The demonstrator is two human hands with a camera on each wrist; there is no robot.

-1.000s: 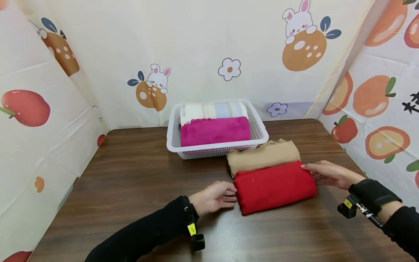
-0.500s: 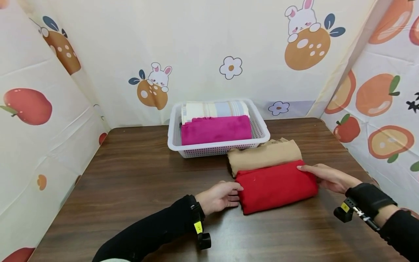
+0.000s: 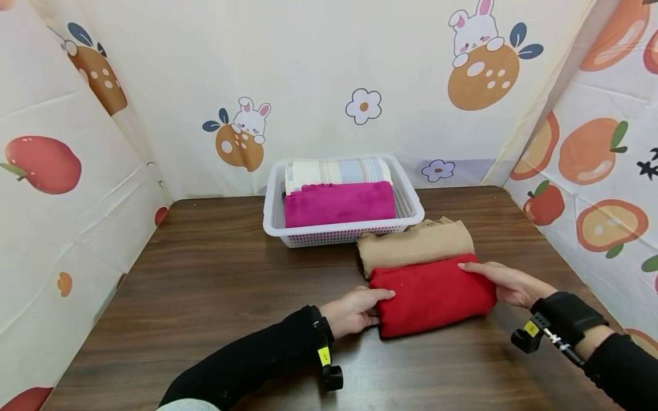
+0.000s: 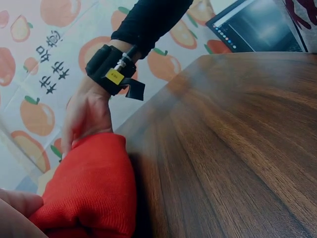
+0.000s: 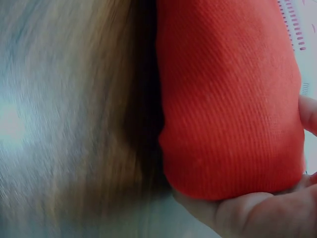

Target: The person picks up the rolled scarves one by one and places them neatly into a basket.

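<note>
A folded red cloth (image 3: 434, 299) with a ribbed surface lies on the table, held at both ends. My left hand (image 3: 352, 311) grips its left end, thumb on top and fingers low at the side, partly hidden. At the opposite end, my right hand (image 3: 514, 283) holds it with the thumb over the top; in the right wrist view the fingers (image 5: 247, 210) curl around the end of the roll. Directly behind, a folded beige cloth (image 3: 418, 249) with a fringed edge touches the red one.
A white perforated basket (image 3: 329, 238) stands at the back, holding a magenta folded cloth (image 3: 339, 205) and a striped cream-and-blue one (image 3: 334, 172). The brown wooden table (image 3: 216, 285) meets printed curtains at the back and sides. A screen (image 4: 257, 29) shows in the left wrist view.
My left hand has moved right, its thumb now over the red cloth's left end. The right hand has shifted left, its thumb farther onto the cloth. The cloth has hardly moved.
</note>
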